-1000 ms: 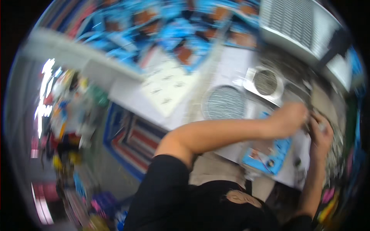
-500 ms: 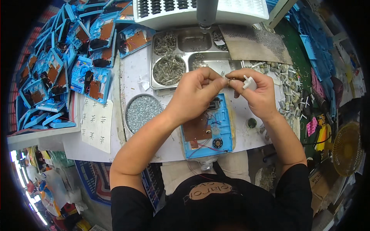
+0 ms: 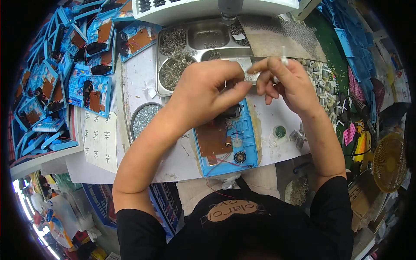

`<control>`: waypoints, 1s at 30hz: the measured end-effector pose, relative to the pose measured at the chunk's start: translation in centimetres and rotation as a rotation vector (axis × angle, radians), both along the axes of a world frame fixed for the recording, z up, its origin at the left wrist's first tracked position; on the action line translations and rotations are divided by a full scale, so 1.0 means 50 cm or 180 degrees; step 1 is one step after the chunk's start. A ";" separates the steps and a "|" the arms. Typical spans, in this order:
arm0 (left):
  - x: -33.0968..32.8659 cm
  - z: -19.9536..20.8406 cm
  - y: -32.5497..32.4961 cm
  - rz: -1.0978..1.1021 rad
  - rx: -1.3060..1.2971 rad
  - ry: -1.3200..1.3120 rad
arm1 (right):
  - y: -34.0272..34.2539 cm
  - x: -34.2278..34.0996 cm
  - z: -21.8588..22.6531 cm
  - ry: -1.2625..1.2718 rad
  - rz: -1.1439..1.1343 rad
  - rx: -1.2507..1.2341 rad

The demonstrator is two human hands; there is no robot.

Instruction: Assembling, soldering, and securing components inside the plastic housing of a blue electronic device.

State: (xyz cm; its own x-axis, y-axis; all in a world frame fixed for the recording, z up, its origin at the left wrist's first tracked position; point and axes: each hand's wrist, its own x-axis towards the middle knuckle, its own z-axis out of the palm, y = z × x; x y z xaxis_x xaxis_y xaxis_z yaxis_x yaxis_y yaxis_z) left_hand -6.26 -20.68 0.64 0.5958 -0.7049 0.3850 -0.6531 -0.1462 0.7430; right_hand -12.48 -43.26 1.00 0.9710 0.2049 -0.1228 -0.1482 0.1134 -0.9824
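My left hand (image 3: 210, 89) is above the blue plastic housing, its thumb apart from the bent forefinger and nothing visible between them. My right hand (image 3: 288, 80) faces it, fingers partly curled and a little blurred. A small white plastic part with a thin stem (image 3: 284, 57) is tucked among its fingers; the exact grip is hidden. Below both hands lies the blue housing (image 3: 248, 145), holding a brown circuit board (image 3: 212, 145), a round black speaker (image 3: 239, 157) and thin wires. My left hand covers some of its upper part.
A metal compartment tray (image 3: 199, 53) of small metal pieces stands beyond my hands. At left are a round tin of silvery bits (image 3: 147, 118), a paper sheet (image 3: 100, 141) and stacked blue housings (image 3: 54, 86). Small metal-and-white parts (image 3: 323, 86) and a green-topped round container (image 3: 279, 131) are at right.
My hands have come apart from a fingertip-to-fingertip pinch. The left thumb and forefinger have spread. My right hand has turned upward, carrying the white part. The whole view has shifted slightly.
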 end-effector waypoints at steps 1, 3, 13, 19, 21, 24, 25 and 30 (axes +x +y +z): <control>-0.001 0.002 -0.002 0.0018 0.0062 -0.0533 | 0.004 0.003 -0.002 0.0086 0.0075 -0.0143; -0.001 0.003 -0.007 -0.0008 0.0097 -0.1142 | 0.023 0.003 0.011 0.0054 0.0273 -0.0418; 0.033 -0.006 0.013 -0.2029 -0.0760 0.5021 | 0.023 0.024 0.020 -0.2957 -0.0048 -0.1663; 0.018 -0.006 0.003 -0.0589 -0.0208 0.3151 | 0.010 0.020 0.001 -0.1237 -0.0138 -0.0573; 0.015 -0.031 -0.003 -0.0314 -0.0077 0.1785 | 0.015 0.016 0.006 0.0020 -0.0208 -0.0195; 0.013 -0.021 -0.009 -0.0123 0.0193 0.0823 | 0.009 0.032 -0.005 0.0332 0.0521 -0.0335; 0.014 -0.027 -0.010 -0.0165 0.0174 0.0883 | 0.012 0.030 -0.004 0.0193 0.0338 -0.0364; 0.037 -0.013 0.000 -0.1201 -0.0255 0.4334 | 0.018 0.023 -0.018 -0.1264 -0.0088 -0.0641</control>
State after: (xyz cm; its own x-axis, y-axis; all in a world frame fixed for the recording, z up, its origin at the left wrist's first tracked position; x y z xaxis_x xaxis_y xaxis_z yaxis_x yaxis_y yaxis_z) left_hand -4.40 -20.68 -0.04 0.3117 -0.9068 -0.2837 0.5810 -0.0544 0.8121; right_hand -11.34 -42.34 0.11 0.9557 0.1885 0.2260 0.2455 -0.0875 -0.9654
